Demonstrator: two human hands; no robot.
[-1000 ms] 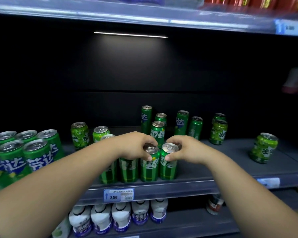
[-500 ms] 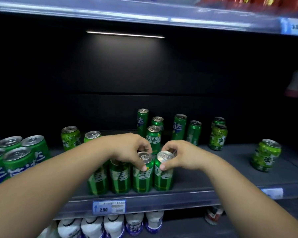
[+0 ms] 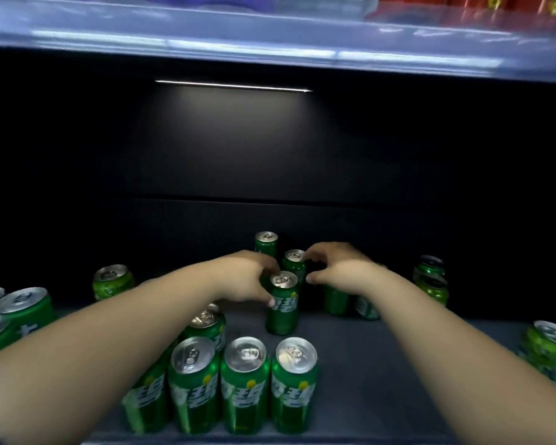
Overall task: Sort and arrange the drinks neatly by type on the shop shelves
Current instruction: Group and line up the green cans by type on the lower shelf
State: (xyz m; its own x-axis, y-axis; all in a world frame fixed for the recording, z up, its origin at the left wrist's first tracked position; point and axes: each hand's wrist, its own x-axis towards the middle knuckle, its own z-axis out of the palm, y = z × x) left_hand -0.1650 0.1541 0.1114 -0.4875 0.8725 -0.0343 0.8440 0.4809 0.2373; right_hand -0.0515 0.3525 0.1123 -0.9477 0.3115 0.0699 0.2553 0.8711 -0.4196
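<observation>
A row of slim dark green cans [image 3: 244, 380] stands at the front of the grey shelf [image 3: 353, 364], with one more can [image 3: 206, 322] behind it. Deeper in, my left hand [image 3: 244, 277] grips a single slim green can [image 3: 283, 311] near its top, thumb on its side. My right hand [image 3: 337, 268] reaches over other cans; its fingertips touch the rim of a rear slim can [image 3: 294, 260], with the thumb held apart beside it. Another tall can [image 3: 266, 245] stands behind both.
Squat light green cans stand at the left rear [image 3: 113, 281], right rear [image 3: 430, 279] and right edge [image 3: 551, 348]. Wider green cans [image 3: 23, 311] crowd the left. Two cans [image 3: 334, 303] sit under my right wrist. The upper shelf edge [image 3: 270, 46] hangs overhead.
Both hands let go of the two front-row cans and reached deeper into the shelf. My left hand took hold of a loose slim can; my right hand arrived at the can behind it.
</observation>
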